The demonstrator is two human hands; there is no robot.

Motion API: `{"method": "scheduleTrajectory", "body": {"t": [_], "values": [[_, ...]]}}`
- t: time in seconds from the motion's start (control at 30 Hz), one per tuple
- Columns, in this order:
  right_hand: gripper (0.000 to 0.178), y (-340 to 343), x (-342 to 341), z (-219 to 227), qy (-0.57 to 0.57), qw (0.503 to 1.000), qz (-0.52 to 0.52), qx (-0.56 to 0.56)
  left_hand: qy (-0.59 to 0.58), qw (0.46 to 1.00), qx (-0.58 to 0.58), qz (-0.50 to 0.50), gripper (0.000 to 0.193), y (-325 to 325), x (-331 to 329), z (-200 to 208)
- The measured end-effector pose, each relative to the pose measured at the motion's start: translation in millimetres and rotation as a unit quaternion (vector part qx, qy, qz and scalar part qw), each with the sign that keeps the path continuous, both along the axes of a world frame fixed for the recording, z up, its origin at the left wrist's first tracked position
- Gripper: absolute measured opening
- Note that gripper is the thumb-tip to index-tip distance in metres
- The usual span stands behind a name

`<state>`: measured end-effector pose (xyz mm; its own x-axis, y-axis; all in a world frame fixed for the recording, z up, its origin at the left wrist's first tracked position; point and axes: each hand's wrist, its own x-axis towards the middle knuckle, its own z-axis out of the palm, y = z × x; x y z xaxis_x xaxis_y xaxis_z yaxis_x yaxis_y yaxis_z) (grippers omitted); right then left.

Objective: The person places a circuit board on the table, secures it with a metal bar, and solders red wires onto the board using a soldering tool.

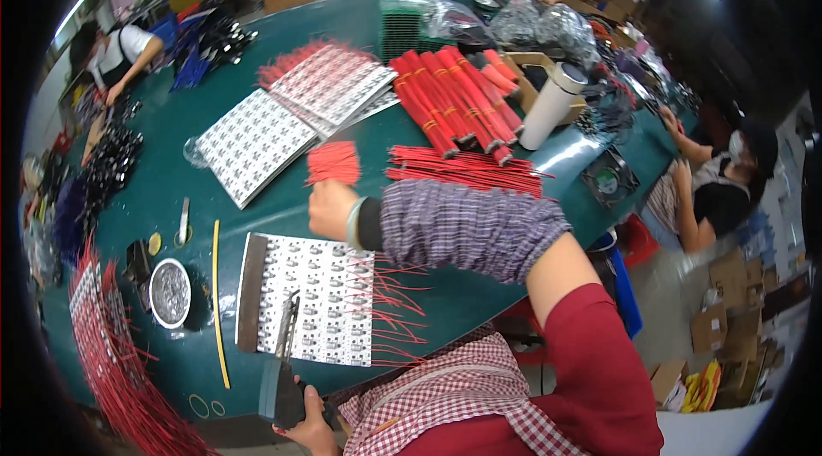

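Centrally, a small bundle of short red wires (334, 162) stands fanned upward out of the right hand (332, 209), which is clenched around its lower end; the hand reaches across the body, its forearm in a checked sleeve cover (469, 229). The bundle's long axis runs roughly away from the person, cut ends pointing toward the far side of the green table (479, 285). Directly below this hand — nearer the person — lies a panel of small circuit boards (315, 298) with red leads already splaying from its right edge. The left hand (308, 426) sits at the lower edge of the view, closed on the handle of a soldering iron (284, 362), whose shaft angles up over the panel's lower left part. Of the two hands, the right is the nearer to the loose wire stock, and the left the nearer to the panel's left edge.

Outward from these: a round tin of grey solder material (169, 292) lies left of the panel, beside a thin yellow strip (219, 310). Further panels (254, 144) lie beyond the raised bundle, and tied red wire bundles (454, 101) are stacked to the right near a white tumbler (552, 105). Loose red wires (467, 169) lie flat just right of the held bundle. Other workers' hands appear at the table's far edges — well apart.
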<state>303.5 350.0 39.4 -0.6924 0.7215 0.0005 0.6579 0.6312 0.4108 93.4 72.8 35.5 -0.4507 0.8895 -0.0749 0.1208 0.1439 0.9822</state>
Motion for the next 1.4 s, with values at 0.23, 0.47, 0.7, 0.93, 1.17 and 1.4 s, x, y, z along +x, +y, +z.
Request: {"method": "scheduleTrajectory", "body": {"t": [0.23, 0.47, 0.7, 0.93, 1.17, 1.4], "values": [[0.011, -9.0, 11.1, -16.9, 0.134, 0.990, -0.018, 0.034, 0.276, 0.924, 0.010, -0.265, 0.050, -14.6, -84.7, -69.7], [0.005, -65.8, 72.0, -27.7, 0.340, 0.933, -0.093, 0.074, 0.516, 0.698, -0.344, -0.358, 0.041, 39.2, 1.8, 67.6], [0.008, -90.5, 74.6, -61.1, 0.505, 0.851, -0.120, 0.081, 0.320, 0.893, -0.172, -0.267, 0.025, 56.7, 23.8, 63.2], [0.010, -84.9, 74.1, -62.8, 0.542, 0.827, -0.141, 0.038, 0.065, 0.984, -0.020, -0.163, 0.011, 73.9, 11.8, 28.8], [0.010, -87.5, 66.7, -62.9, 0.553, 0.813, -0.175, -0.048, -0.138, 0.985, 0.068, -0.077, 0.009, 66.5, -10.5, -25.0], [0.008, -88.2, 64.7, -58.2, 0.560, 0.806, -0.192, -0.021, -0.064, 0.987, 0.076, -0.127, 0.009, 73.5, 0.1, -23.9]]}}
